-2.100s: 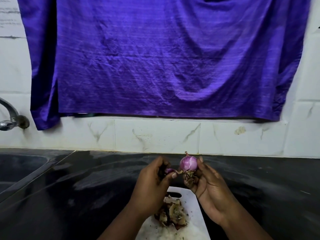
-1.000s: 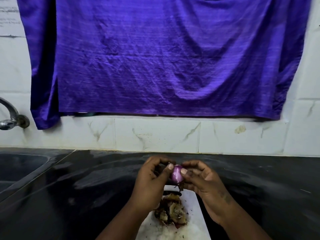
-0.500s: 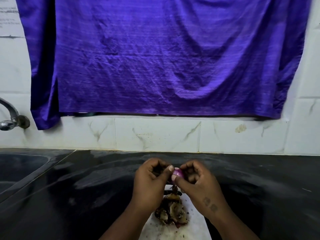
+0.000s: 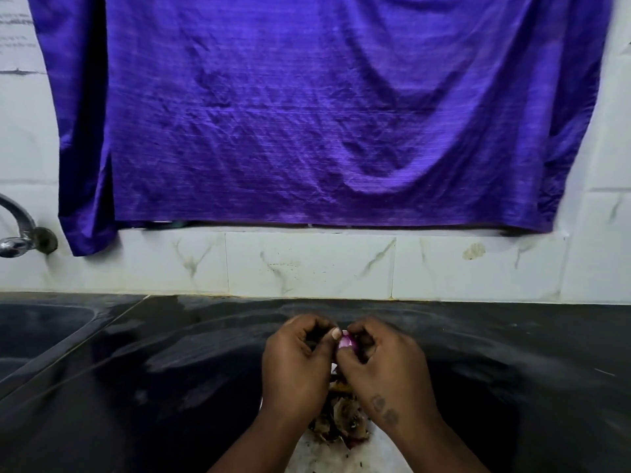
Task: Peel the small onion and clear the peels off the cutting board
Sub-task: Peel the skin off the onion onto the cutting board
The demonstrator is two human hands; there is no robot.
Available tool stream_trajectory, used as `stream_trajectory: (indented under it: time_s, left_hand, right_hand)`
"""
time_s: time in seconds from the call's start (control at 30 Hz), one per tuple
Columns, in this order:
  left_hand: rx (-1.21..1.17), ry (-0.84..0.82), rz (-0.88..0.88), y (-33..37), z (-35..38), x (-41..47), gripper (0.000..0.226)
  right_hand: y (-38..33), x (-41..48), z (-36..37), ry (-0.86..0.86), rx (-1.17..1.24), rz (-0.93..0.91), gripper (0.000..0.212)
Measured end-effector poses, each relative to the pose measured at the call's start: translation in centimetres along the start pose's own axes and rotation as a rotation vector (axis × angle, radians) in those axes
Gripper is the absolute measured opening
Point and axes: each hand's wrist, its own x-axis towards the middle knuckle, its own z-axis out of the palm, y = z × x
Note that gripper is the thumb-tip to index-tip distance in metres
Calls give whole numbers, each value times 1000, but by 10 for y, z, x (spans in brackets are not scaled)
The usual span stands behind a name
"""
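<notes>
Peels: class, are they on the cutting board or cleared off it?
On. The peels lie piled on the cutting board, under the left hand and right hand holding the onion.

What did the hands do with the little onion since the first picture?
The right hand lowered the onion and turned knuckles-up; the left hand closed in, so both now pinch it and only a sliver shows. The peels on the cutting board, the purple cloth and the tap stayed put.

Left hand (image 4: 293, 367) and right hand (image 4: 386, 367) meet at centre, backs up, forearms converging from below. Fingers curled on both; both pinch the onion (image 4: 347, 342) between them.
</notes>
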Motion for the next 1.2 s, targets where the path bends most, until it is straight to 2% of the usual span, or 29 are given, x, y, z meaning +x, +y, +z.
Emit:
stream_trajectory:
  time_s: [0.47, 0.7, 0.83, 0.9, 1.03, 1.2]
  left_hand:
    - [82, 23, 21, 8, 1, -4, 21]
    - [-21, 28, -61, 7, 2, -4, 23]
    - [-239, 25, -193, 5, -4, 3, 18]
    - [-347, -25, -262, 6, -4, 4, 13]
    - [-369, -42, -279, 1, -3, 6, 14]
    - [-354, -67, -249, 1, -9, 8, 13]
  right_hand:
    - [-18, -2, -5, -77, -260, -97, 13]
    - [-16, -2, -2, -41, -289, -112, 16]
    - [-9, 2, -8, 100, -215, -91, 14]
    - [0, 5, -9, 119, -73, 3, 17]
    - [30, 15, -8, 44, 272, 282, 27]
    - [37, 15, -4, -146, 201, 231, 25]
